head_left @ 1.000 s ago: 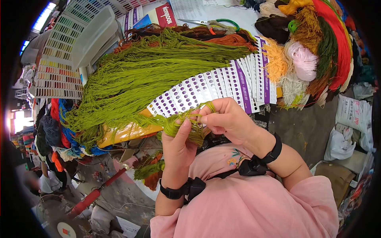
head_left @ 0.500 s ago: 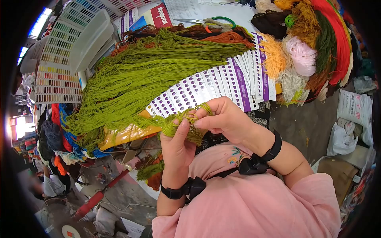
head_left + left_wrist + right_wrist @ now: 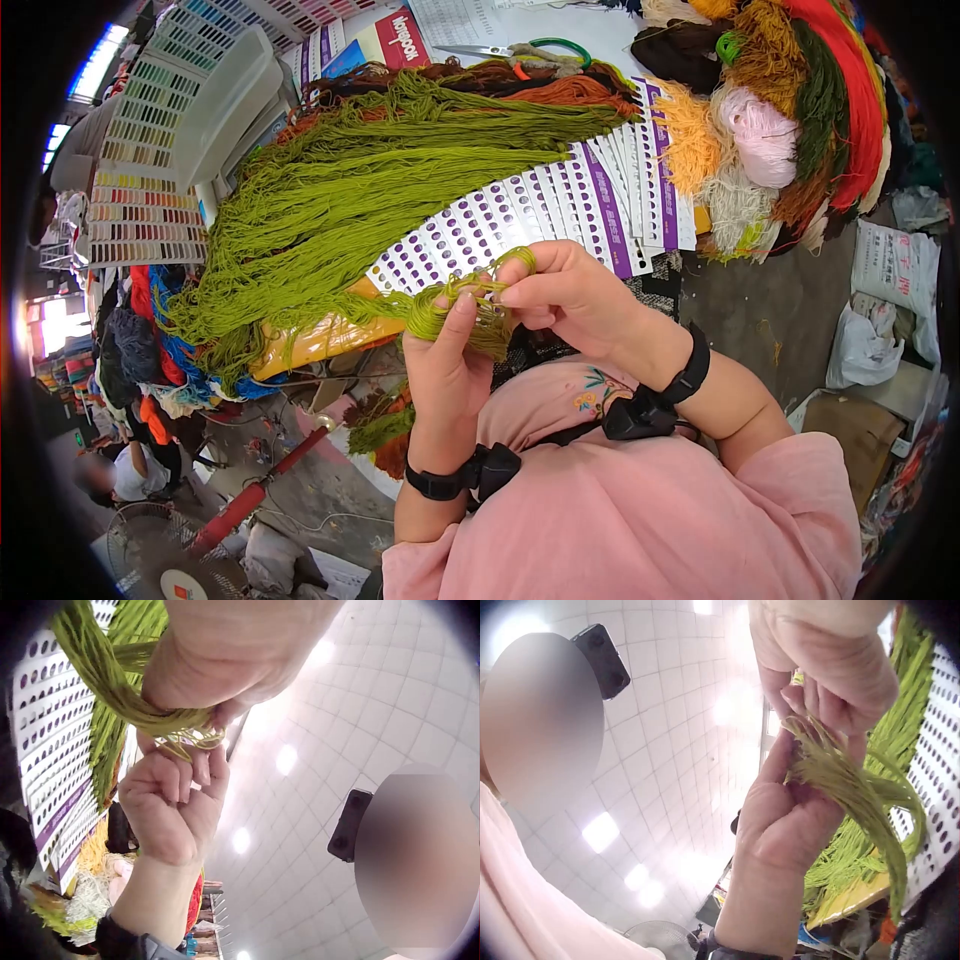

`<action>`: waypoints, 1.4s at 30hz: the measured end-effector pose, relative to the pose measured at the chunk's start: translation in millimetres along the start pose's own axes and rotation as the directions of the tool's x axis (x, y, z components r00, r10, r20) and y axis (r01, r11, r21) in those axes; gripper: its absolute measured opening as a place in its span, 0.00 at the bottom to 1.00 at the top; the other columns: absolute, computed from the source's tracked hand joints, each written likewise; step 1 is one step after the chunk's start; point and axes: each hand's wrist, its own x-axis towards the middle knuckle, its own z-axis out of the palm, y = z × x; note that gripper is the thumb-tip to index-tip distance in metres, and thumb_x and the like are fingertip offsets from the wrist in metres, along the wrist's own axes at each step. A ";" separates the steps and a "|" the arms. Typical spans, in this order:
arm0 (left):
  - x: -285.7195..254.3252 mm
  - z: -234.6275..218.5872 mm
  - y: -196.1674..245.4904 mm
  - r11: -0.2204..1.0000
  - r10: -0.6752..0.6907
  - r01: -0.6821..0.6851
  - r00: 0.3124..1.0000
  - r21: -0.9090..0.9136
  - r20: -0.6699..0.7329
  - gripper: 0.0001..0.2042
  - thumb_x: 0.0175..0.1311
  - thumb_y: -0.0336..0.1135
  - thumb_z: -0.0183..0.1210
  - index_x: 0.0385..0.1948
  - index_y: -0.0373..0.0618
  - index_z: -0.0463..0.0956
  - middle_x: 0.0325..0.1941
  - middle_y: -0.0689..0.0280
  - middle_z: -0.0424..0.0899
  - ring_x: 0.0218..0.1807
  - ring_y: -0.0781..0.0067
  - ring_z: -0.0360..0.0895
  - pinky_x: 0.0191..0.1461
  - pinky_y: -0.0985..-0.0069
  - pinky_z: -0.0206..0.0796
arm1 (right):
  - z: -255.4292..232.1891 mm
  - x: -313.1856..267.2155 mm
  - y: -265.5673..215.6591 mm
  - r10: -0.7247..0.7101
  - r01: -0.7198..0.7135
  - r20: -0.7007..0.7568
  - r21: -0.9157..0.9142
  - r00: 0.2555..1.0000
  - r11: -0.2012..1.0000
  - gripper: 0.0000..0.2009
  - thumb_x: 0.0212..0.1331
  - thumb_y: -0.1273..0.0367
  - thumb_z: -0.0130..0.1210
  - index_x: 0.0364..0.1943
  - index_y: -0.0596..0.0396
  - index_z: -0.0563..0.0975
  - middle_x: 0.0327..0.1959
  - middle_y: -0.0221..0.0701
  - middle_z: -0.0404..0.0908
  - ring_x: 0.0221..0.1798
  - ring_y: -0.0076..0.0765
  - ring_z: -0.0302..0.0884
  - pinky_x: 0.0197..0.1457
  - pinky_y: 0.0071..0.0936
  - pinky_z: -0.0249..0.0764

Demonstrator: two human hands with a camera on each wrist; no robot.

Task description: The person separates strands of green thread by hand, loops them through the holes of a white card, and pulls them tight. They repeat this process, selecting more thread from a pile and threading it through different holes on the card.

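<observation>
My left hand [image 3: 447,365] grips a bundle of olive-green thread [image 3: 426,318], its thumb lying over the strands. Close beside it, my right hand [image 3: 580,295] pinches a few looped strands at the bundle's end between thumb and forefinger. In the left wrist view the bundle [image 3: 124,705] runs under the left hand, and thin loops [image 3: 196,739] reach the right hand's [image 3: 169,802] curled fingers. From the right wrist, the bundle's loose tail [image 3: 847,787] hangs across the left palm [image 3: 784,817]. More green thread [image 3: 340,200] lies spread over the table behind the hands.
White cards with punched holes [image 3: 480,232] fan out beyond the hands. Scissors with green handles [image 3: 560,48] and a notebook [image 3: 400,40] lie at the back. Coloured skeins, including a pink one [image 3: 760,145], are heaped at right. A yellow packet [image 3: 310,335] sits under the thread's near end.
Both hands stay nearly in place with the thread bundle. The right hand's fingers shift slightly left and up at the loops, still pinching strands. The head view has tilted a little.
</observation>
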 end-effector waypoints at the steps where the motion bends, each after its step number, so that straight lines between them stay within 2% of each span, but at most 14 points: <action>1: 0.1 -0.9 0.5 1.000 -0.021 0.021 1.000 -0.005 0.013 0.08 0.55 0.24 0.50 0.36 0.37 0.69 0.37 0.61 0.75 0.40 0.72 0.73 0.43 0.73 0.68 | -2.1 1.1 0.8 -0.012 0.011 0.023 0.033 1.000 0.999 0.01 0.44 0.75 0.52 0.23 0.57 0.73 0.15 0.22 0.67 0.15 0.13 0.54 0.17 0.12 0.49; 4: -1.2 4.6 0.9 1.000 -0.015 0.014 0.998 -0.015 -0.059 0.08 0.54 0.24 0.50 0.36 0.37 0.70 0.36 0.62 0.75 0.39 0.73 0.73 0.42 0.74 0.68 | -6.6 -0.9 -5.1 0.065 -0.076 0.084 0.138 0.994 0.987 0.05 0.44 0.77 0.53 0.28 0.56 0.74 0.17 0.20 0.68 0.15 0.12 0.53 0.16 0.11 0.48; 7: 0.6 1.9 -3.4 1.000 -0.004 0.004 0.999 -0.006 -0.044 0.08 0.54 0.24 0.50 0.36 0.38 0.70 0.36 0.63 0.75 0.38 0.74 0.73 0.41 0.74 0.68 | 5.5 -5.0 -5.9 0.041 -0.049 -0.037 -0.245 0.998 0.968 0.05 0.45 0.76 0.53 0.29 0.57 0.74 0.17 0.20 0.68 0.15 0.10 0.54 0.16 0.11 0.48; 10: 1.4 -0.9 -5.0 1.000 0.014 -0.014 1.000 0.012 -0.025 0.08 0.54 0.24 0.50 0.36 0.38 0.71 0.35 0.63 0.76 0.38 0.74 0.73 0.40 0.75 0.68 | 15.1 -8.4 -10.1 0.009 -0.008 0.000 -0.429 1.000 0.903 0.05 0.47 0.73 0.52 0.28 0.60 0.75 0.20 0.24 0.72 0.17 0.11 0.58 0.19 0.08 0.54; 13: 0.8 -4.9 -4.0 0.999 -0.024 0.024 1.000 -0.026 -0.009 0.08 0.54 0.24 0.51 0.36 0.38 0.71 0.35 0.63 0.76 0.38 0.74 0.73 0.42 0.74 0.67 | 7.3 -6.6 -7.1 0.024 -0.046 -0.062 -0.375 0.998 0.926 0.05 0.45 0.75 0.53 0.28 0.59 0.74 0.19 0.21 0.70 0.16 0.10 0.55 0.17 0.10 0.49; 16: -1.6 2.1 -0.5 0.999 -0.023 0.022 0.999 -0.026 -0.038 0.08 0.55 0.25 0.50 0.37 0.38 0.70 0.37 0.62 0.76 0.40 0.73 0.73 0.46 0.72 0.67 | -5.6 -3.8 -9.4 0.008 -0.005 0.044 -0.074 0.999 0.997 0.04 0.47 0.74 0.51 0.27 0.61 0.74 0.20 0.24 0.72 0.16 0.12 0.59 0.20 0.09 0.55; 20: -0.8 -13.8 -6.5 0.998 -0.024 0.019 0.994 0.053 0.105 0.14 0.61 0.39 0.42 0.41 0.40 0.68 0.47 0.62 0.70 0.51 0.69 0.65 0.49 0.60 0.64 | -9.5 -5.2 -11.7 0.065 -0.067 0.080 0.020 0.995 0.998 0.02 0.49 0.74 0.50 0.25 0.58 0.73 0.14 0.20 0.65 0.15 0.11 0.57 0.18 0.09 0.53; 26: -0.7 -3.5 -2.7 0.996 -0.092 0.089 0.988 0.033 0.127 0.21 0.63 0.45 0.34 0.49 0.39 0.63 0.54 0.60 0.64 0.54 0.68 0.62 0.49 0.61 0.62 | -2.8 -3.7 -12.1 0.085 -0.082 0.037 -0.070 0.996 0.994 0.04 0.49 0.72 0.51 0.27 0.58 0.74 0.15 0.21 0.67 0.17 0.11 0.60 0.17 0.11 0.55; 29: -2.3 -2.4 -2.5 0.993 -0.104 0.098 0.988 0.058 0.116 0.21 0.63 0.44 0.33 0.50 0.38 0.61 0.54 0.60 0.63 0.53 0.67 0.63 0.48 0.63 0.62 | 19.0 -6.1 -12.6 0.019 -0.054 -0.099 -0.367 0.995 0.929 0.04 0.47 0.71 0.54 0.27 0.57 0.76 0.13 0.19 0.67 0.13 0.09 0.51 0.15 0.11 0.46; 32: -2.0 0.8 -5.3 0.993 -0.069 0.060 0.993 0.098 0.101 0.21 0.63 0.43 0.33 0.51 0.37 0.60 0.53 0.60 0.64 0.51 0.67 0.65 0.47 0.64 0.63 | 19.6 -4.7 -10.9 -0.001 -0.033 -0.076 -0.449 0.997 0.893 0.04 0.44 0.72 0.56 0.24 0.57 0.76 0.13 0.19 0.67 0.14 0.08 0.54 0.15 0.11 0.46; 35: -2.0 -0.2 -5.2 0.995 -0.089 0.083 0.990 0.060 0.108 0.21 0.63 0.42 0.34 0.51 0.37 0.60 0.52 0.59 0.65 0.49 0.68 0.66 0.46 0.66 0.63 | 21.0 -4.3 -9.8 -0.015 -0.030 -0.095 -0.455 0.995 0.890 0.03 0.44 0.72 0.56 0.22 0.57 0.76 0.13 0.19 0.67 0.14 0.08 0.54 0.15 0.11 0.47; 38: -1.7 -0.2 -6.1 0.995 -0.059 0.053 0.995 0.081 0.077 0.19 0.63 0.41 0.35 0.50 0.37 0.61 0.50 0.60 0.67 0.47 0.69 0.67 0.46 0.69 0.64 | 19.3 -4.8 -10.6 0.001 -0.043 -0.100 -0.416 0.995 0.908 0.03 0.45 0.74 0.54 0.22 0.60 0.76 0.21 0.27 0.74 0.22 0.16 0.68 0.20 0.14 0.63; 41: -1.9 1.0 -12.9 0.981 0.047 -0.041 0.999 0.188 -0.027 0.16 0.63 0.39 0.36 0.45 0.38 0.64 0.46 0.60 0.70 0.43 0.71 0.69 0.43 0.72 0.65 | 6.3 -0.8 2.9 -0.167 0.155 0.012 -0.441 0.986 0.884 0.03 0.47 0.74 0.52 0.24 0.60 0.75 0.21 0.28 0.75 0.20 0.17 0.68 0.21 0.13 0.63; 42: -0.6 -5.8 -13.3 0.979 0.067 -0.056 0.996 0.195 -0.051 0.14 0.63 0.38 0.37 0.42 0.39 0.66 0.44 0.59 0.72 0.40 0.72 0.71 0.40 0.74 0.66 | 2.6 -3.2 0.8 -0.082 0.087 0.029 -0.346 0.996 0.934 0.03 0.47 0.74 0.51 0.25 0.60 0.74 0.20 0.28 0.74 0.19 0.17 0.67 0.21 0.13 0.63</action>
